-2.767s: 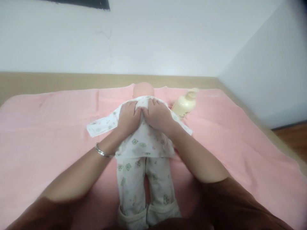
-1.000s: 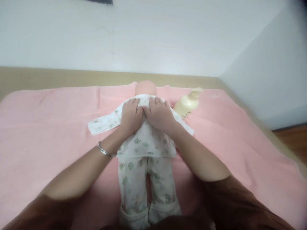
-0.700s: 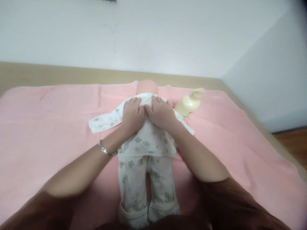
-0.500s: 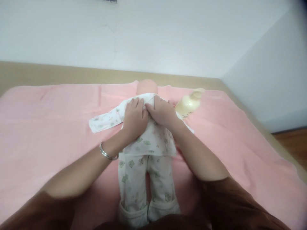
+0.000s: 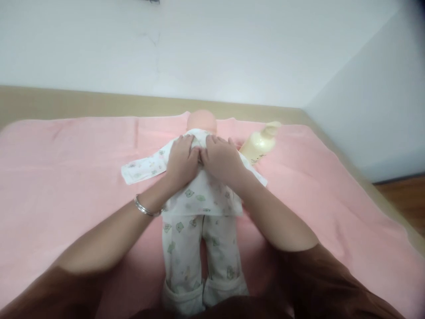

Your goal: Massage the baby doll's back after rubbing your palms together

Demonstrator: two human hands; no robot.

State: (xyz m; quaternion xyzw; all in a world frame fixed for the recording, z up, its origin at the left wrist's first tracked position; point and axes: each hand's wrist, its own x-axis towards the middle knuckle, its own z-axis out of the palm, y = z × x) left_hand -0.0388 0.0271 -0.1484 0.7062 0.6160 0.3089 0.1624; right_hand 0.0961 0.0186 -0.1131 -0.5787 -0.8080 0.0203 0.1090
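Note:
A baby doll (image 5: 202, 120) in a white patterned top (image 5: 202, 201) and matching trousers (image 5: 182, 252) lies stretched out, its smooth head away from me and no face showing. My left hand (image 5: 182, 161) rests on the upper left of its torso, fingers extended over the cloth. Beside it, my right hand (image 5: 222, 159) lies on the upper right in the same way. Both thumbs point inward and nearly meet at the middle. The cloth under my palms is hidden. One sleeve (image 5: 144, 172) spreads out to the left.
A pale yellow pump bottle (image 5: 260, 144) lies on its side just right of the doll. Beneath everything is a pink blanket (image 5: 66, 177) on a tan surface (image 5: 99, 99), with a white wall (image 5: 212, 53) behind.
My right hand has straightened, its fingers now laid forward toward the doll's shoulder instead of angled inward. My left hand has shifted slightly left, and the thumbs are now level.

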